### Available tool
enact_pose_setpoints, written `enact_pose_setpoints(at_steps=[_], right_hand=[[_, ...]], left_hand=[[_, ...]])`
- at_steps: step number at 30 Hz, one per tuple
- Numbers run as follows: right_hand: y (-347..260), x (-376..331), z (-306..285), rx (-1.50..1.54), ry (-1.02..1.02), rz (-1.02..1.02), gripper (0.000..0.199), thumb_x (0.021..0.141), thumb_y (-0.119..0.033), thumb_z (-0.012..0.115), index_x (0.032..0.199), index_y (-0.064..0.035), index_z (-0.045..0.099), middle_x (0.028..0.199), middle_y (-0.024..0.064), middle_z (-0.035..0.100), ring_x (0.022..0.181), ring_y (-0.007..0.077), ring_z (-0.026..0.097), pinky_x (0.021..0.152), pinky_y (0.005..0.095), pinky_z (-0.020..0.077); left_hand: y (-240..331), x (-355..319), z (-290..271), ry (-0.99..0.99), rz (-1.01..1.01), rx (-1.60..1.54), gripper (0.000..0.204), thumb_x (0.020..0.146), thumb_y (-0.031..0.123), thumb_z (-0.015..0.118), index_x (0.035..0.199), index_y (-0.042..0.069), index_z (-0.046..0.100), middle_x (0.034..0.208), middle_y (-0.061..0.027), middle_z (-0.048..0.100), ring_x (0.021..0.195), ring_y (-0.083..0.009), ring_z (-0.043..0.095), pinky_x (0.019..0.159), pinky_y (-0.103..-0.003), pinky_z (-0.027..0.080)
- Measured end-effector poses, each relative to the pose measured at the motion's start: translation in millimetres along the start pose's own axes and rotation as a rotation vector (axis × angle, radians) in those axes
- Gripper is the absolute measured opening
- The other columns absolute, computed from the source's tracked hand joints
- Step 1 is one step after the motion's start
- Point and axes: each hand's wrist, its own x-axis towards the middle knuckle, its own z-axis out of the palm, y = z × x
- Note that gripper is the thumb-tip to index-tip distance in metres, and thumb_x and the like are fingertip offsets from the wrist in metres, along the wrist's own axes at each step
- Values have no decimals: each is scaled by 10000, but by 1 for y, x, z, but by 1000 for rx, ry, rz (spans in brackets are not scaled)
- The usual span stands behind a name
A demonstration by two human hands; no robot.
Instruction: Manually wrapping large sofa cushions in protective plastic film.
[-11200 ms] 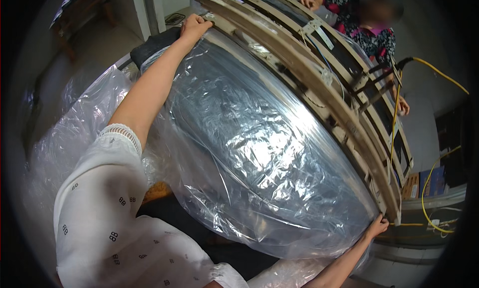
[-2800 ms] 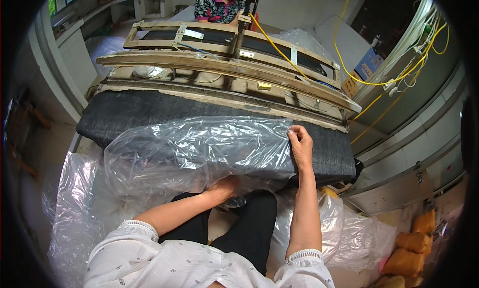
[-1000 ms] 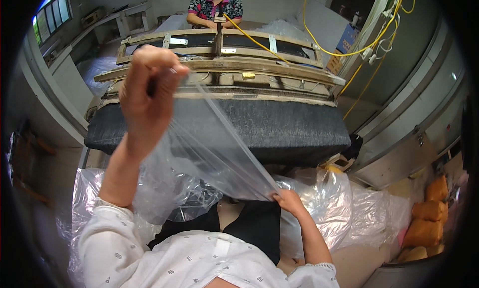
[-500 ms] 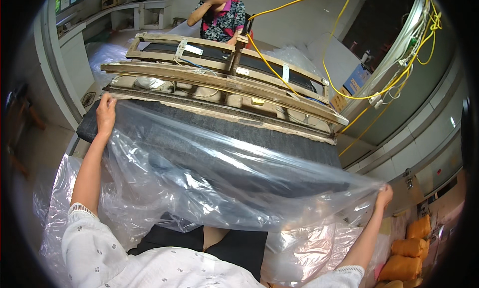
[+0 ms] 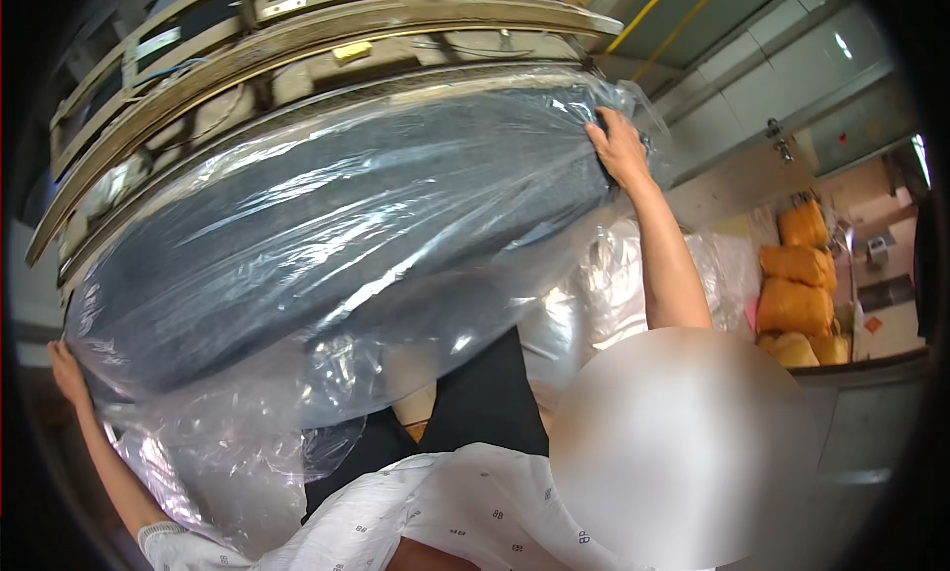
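Note:
A clear plastic sheet, creased and shiny, lies stretched over dark grey cloth on the workbench. At the sheet's near left corner, my left hand is closed on its edge. My right hand grips the plastic at the far right end of the cloth, and creases fan out from its fingers. Loose plastic hangs down the near side in front of my legs. Some fingertips of both hands are hidden.
Behind the cloth runs a long wooden frame with metal plates; a small yellow block sits by it. More crumpled plastic lies beside my legs. Orange bundles are stacked at the right. Yellow cables hang at the back right.
The plastic now covers the cloth out to the bench's back edge. My right hand has moved away from me to the far right end; my left hand has come nearer. The view has turned rightward and down.

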Motion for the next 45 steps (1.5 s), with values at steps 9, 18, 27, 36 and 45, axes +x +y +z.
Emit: enact_pose_setpoints(at_steps=[9, 18, 27, 36, 45], right_hand=[[26, 43, -33, -71, 503, 271, 583, 775, -394, 663, 1229, -75, 483, 1198, 201, 488, 1039, 380, 530, 865, 435, 443], [6, -25, 6, 75, 329, -108, 654, 801, -400, 619, 1294, -25, 409, 1345, 194, 404, 1235, 362, 393, 999, 458, 330], [40, -4, -16, 19, 125, 9, 436, 817, -410, 586, 1131, -106, 604, 1198, 120, 554, 1071, 309, 510, 906, 432, 413], [63, 12, 10, 84, 12, 144, 591, 834, -441, 559, 1369, -258, 386, 1450, 121, 276, 1273, 340, 332, 1015, 490, 298], [65, -7, 13, 158, 229, -246, 471, 849, -412, 551, 1241, -150, 536, 1309, 69, 485, 1187, 266, 445, 977, 409, 376]], left_hand=[[-25, 71, -11, -35, 201, 403, 377, 938, 236, 466, 1254, 32, 435, 1207, -209, 525, 1092, -385, 506, 897, -410, 408], [280, -98, -88, -242, 403, -172, 530, 963, 397, 383, 1325, 9, 406, 1354, -188, 402, 1260, -331, 369, 1043, -370, 272], [250, -61, -35, -116, 266, -106, 575, 947, 459, 374, 1285, -1, 441, 1298, -216, 442, 1203, -368, 416, 1000, -403, 326], [253, -61, -47, -136, 273, -101, 526, 961, 399, 372, 1286, -10, 438, 1300, -224, 427, 1205, -370, 408, 1011, -387, 318], [248, -55, -44, -131, 317, -113, 517, 962, 380, 376, 1292, -14, 433, 1302, -227, 423, 1205, -369, 409, 1020, -379, 310]])
